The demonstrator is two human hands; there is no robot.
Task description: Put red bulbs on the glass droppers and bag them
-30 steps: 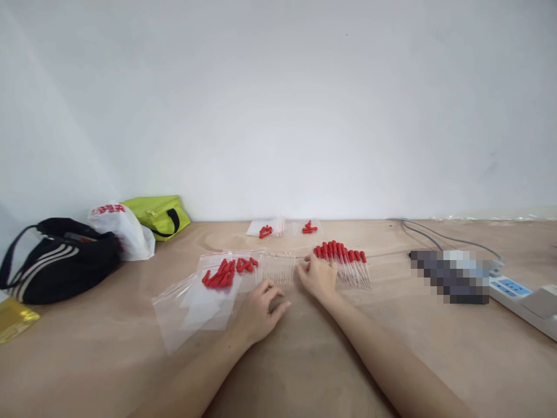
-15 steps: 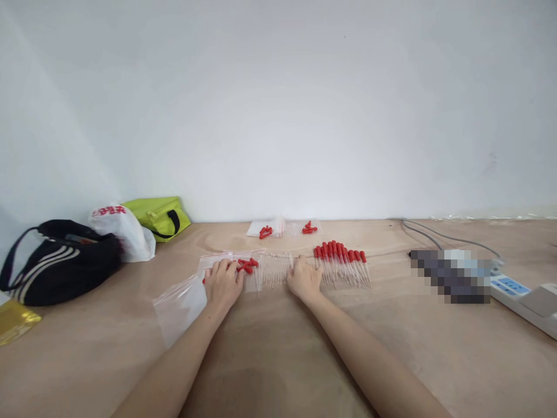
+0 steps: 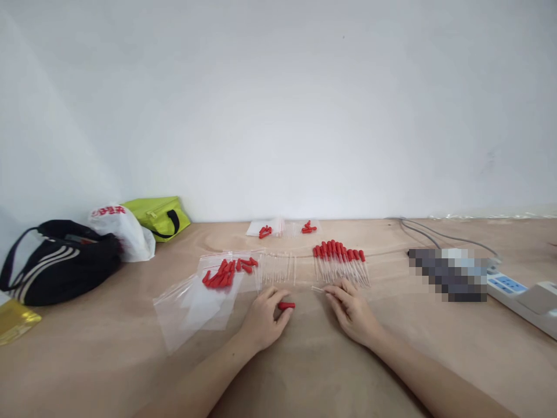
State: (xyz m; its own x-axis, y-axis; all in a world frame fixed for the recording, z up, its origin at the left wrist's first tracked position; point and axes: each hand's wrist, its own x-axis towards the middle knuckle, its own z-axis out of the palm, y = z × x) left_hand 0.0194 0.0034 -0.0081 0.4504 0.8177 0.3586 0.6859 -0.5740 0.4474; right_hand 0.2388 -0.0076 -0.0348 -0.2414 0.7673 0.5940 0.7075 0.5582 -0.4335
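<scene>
Between the thumb and fingers of my left hand (image 3: 267, 318) is a red rubber dropper bulb (image 3: 286, 305), pointing right. My right hand (image 3: 354, 310) pinches a clear glass dropper tube (image 3: 317, 288), whose end sticks out toward the left. The bulb and the tube are apart. A row of loose glass tubes (image 3: 276, 270) lies just beyond my hands. To the right lie several droppers with red bulbs fitted (image 3: 339, 255), side by side. Left of the tubes, a pile of red bulbs (image 3: 221, 274) rests on clear zip bags (image 3: 187, 307).
At the back are more bagged red bulbs (image 3: 265, 231) and tubes. A black bag (image 3: 65, 267), a white plastic bag (image 3: 124, 235) and a lime-green bag (image 3: 161, 216) stand at left. A power strip (image 3: 522, 299), grey cables (image 3: 430, 232) and a blurred dark object (image 3: 448, 276) are at right.
My left hand has come from the bulb pile toward me and right, bringing a red bulb. My right hand has moved from the tube row toward me and right with a glass tube.
</scene>
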